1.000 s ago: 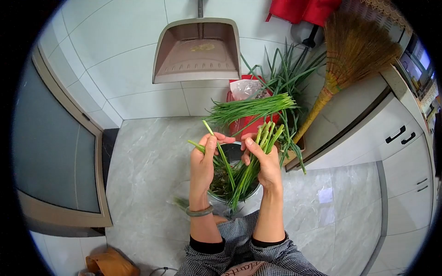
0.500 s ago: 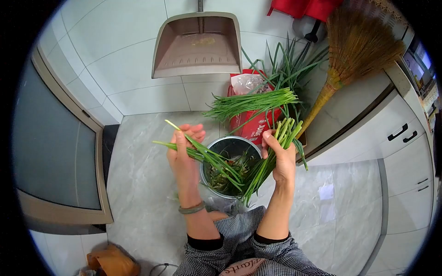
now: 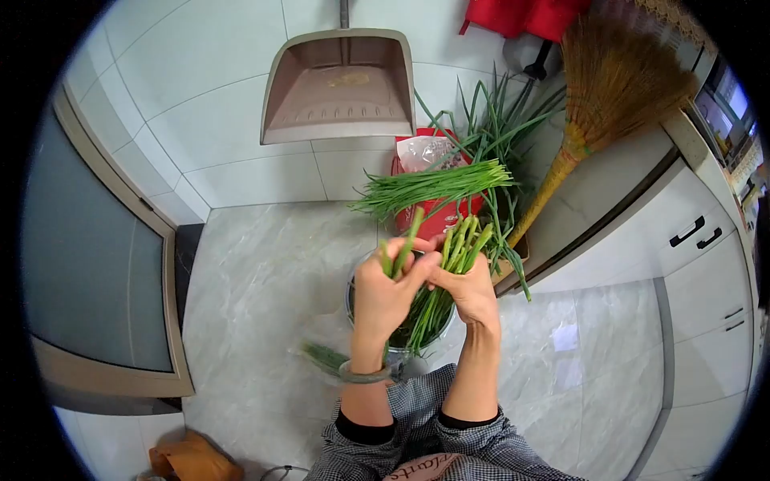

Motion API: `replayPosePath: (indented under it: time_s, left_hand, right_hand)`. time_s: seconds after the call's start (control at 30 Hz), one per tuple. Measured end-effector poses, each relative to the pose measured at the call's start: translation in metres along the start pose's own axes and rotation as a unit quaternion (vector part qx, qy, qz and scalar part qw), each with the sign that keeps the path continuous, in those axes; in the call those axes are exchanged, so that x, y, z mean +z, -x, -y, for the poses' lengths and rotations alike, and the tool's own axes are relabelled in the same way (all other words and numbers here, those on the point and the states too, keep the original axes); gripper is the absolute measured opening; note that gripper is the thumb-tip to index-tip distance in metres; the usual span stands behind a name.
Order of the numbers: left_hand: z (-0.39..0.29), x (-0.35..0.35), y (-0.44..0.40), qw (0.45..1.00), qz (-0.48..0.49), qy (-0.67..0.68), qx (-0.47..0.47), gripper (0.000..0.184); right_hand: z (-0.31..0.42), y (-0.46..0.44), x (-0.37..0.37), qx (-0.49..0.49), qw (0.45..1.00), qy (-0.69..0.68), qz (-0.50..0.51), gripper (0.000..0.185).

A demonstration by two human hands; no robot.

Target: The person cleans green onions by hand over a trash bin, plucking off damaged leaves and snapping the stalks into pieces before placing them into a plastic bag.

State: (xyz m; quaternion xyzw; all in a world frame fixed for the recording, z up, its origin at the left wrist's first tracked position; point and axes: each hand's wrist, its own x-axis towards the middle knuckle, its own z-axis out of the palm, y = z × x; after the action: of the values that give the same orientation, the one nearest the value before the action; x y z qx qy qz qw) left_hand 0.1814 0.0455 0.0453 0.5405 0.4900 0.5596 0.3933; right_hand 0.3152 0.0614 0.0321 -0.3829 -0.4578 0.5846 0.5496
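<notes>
Clasping a bundle of green stalks (image 3: 460, 244) in the right hand (image 3: 469, 290), thick ends up and leaves down over the bucket (image 3: 350, 299), while gripping a couple of separate stems (image 3: 411, 231) in the curled fingers of the left hand (image 3: 387, 282), close by the right thumb, impossible to tell whether touching. Careful now: easy to slacken that right-hand clasp while busy with the fingertips, and so to spill stalks into the bucket, or to snap the left-hand stems by pinching too hard. Worth watching the bunch (image 3: 437, 188) across the red bag (image 3: 439, 226) too, liable to slide if knocked.
</notes>
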Motion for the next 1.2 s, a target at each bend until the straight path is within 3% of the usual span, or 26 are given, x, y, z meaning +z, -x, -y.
replayPosePath:
  time_s: [0.13,0.2,0.33,0.4,0.53,0.8,0.9,0.97,1.2]
  left_hand:
    - [0.005,0.006,-0.002,0.999,-0.017,0.016,0.033,0.017]
    - [0.009,0.002,-0.002,0.997,-0.006,-0.031,0.068,0.014]
    - [0.008,0.000,-0.002,0.996,-0.027,-0.046,0.064,0.014]
    - [0.013,-0.001,-0.004,0.989,-0.045,0.141,-0.026,0.017]
    - [0.002,-0.010,-0.005,0.974,-0.081,0.182,-0.111,0.019]
    - [0.014,-0.017,-0.006,0.993,-0.046,0.099,-0.042,0.019]
    - [0.021,-0.016,-0.008,0.996,-0.067,0.060,-0.006,0.018]
    - [0.029,-0.018,-0.011,0.992,-0.103,0.003,0.067,0.021]
    - [0.036,-0.020,-0.014,0.982,-0.164,-0.085,-0.040,0.023]
  right_hand:
    - [-0.001,0.000,-0.001,0.013,1.000,-0.008,0.008,0.022]
    - [-0.004,0.001,-0.002,-0.022,0.997,0.066,0.031,0.018]
    - [0.002,-0.001,-0.003,0.036,0.990,0.121,0.060,0.016]
    - [-0.001,0.000,0.004,0.023,0.997,0.046,0.051,0.016]
    - [0.004,0.000,0.004,-0.014,0.999,0.049,0.012,0.016]
    - [0.001,0.001,0.001,-0.004,0.997,0.079,-0.001,0.019]
    - [0.006,0.003,0.002,0.009,0.997,0.073,-0.014,0.017]
    - [0.005,0.002,0.000,0.012,0.997,0.076,-0.020,0.018]
    - [0.004,0.002,-0.006,0.012,0.997,0.062,-0.035,0.020]
